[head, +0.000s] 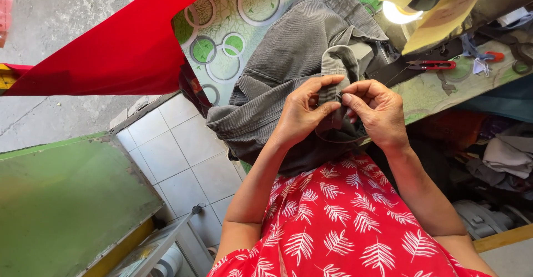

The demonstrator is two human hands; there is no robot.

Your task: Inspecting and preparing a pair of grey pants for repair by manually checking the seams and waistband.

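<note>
Both hands work on grey trousers (288, 60) that lie on the table (444, 88). The left hand (302, 113) and the right hand (380, 110) pinch a belt loop (331, 77) between closed fingers. Red snips (433, 65) lie near.

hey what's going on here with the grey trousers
A person in a red leaf-print dress is working with bare hands on grey corduroy trousers spread over a table covered in a green cloth with ring patterns. The left hand and the right hand both pinch a folded strip of the grey fabric between fingertips, close together. Red-handled snips lie on the table beyond the right hand, untouched. A red cloth hangs off the table's far left side.
</note>
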